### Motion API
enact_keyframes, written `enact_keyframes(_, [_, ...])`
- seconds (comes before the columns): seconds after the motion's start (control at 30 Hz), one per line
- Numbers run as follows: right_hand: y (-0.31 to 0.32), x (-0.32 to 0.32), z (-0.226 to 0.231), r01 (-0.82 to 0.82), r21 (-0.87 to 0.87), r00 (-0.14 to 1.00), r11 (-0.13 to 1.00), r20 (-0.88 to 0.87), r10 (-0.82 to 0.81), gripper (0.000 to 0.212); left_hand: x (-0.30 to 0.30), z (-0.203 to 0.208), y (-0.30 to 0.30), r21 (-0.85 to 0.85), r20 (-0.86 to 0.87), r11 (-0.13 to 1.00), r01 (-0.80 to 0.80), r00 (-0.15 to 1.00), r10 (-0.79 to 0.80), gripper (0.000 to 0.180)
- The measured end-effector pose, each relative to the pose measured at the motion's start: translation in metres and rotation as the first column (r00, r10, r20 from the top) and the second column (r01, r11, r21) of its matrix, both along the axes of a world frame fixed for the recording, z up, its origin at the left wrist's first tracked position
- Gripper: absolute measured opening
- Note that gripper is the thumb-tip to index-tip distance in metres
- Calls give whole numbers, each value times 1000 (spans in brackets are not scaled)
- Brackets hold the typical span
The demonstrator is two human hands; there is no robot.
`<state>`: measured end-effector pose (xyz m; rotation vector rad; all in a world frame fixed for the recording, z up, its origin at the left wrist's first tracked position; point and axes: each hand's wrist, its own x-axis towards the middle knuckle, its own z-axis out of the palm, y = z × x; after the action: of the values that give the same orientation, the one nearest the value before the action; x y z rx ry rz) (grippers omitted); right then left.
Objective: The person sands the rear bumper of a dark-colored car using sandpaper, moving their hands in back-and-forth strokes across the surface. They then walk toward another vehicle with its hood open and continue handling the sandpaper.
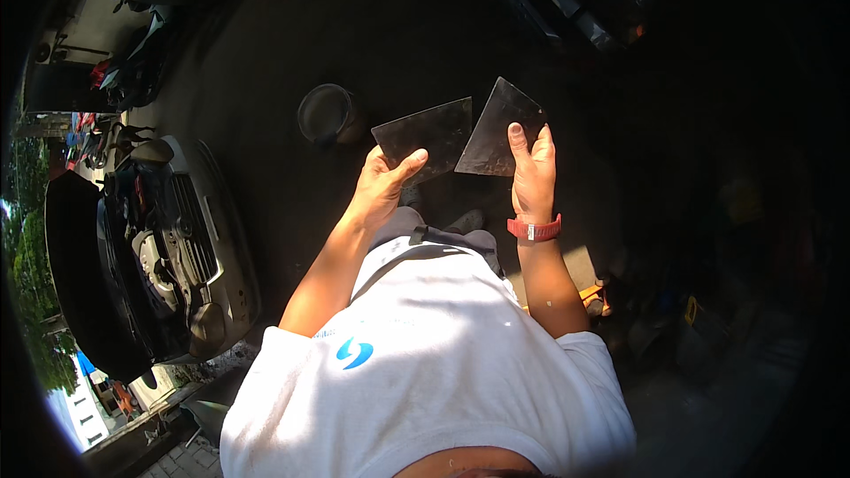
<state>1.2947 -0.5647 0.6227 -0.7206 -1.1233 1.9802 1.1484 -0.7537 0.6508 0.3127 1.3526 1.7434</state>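
Observation:
My left hand [386, 181] is closed on a thin, flat dark plate [431, 135], thumb on its upper face and fingers hidden beneath. A second dark plate [496, 131], also thin with straight slanted edges, is gripped by my right hand [534, 170], its thumb lying on the face. Both plates are held up in front of me, side by side, with a narrow gap between their facing edges. Light scuffs mark their surfaces; what they are made of I cannot tell. A red band [535, 228] sits on my right wrist.
A round bucket [326, 113] stands on the dark floor beyond my left hand. To the left is a car front [208, 212] with its hood raised. Parked motorcycles [133, 57] show at the far left, part of a vehicle [567, 0] at the far right. Yellow-orange items [595, 299] lie near my right elbow.

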Motion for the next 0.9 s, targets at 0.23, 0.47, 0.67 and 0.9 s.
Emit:
enact_keyframes(0.23, [-59, -55, -19, -516, 239, 845, 823, 304, 441, 32, -13, -12, -68, -43, 73, 993, 108, 992, -105, 36])
enact_keyframes(0.47, [-133, -119, 20, -719, 26, 670, 695, 293, 682, 46, -52, -5, -135, 217, 207, 972, -89, 977, 43, 90])
enact_keyframes(0.67, [-253, -196, 52, -805, -141, 589, 576, -81, 804, 44, -131, -7, -273, 168, 106, 900, -403, 915, 390, 67])
enact_keyframes(0.9, [-388, -307, 23, -691, -543, 488, 476, 135, 863, 39, -185, -16, -434, -5, 58, 818, -575, 817, 574, 31])
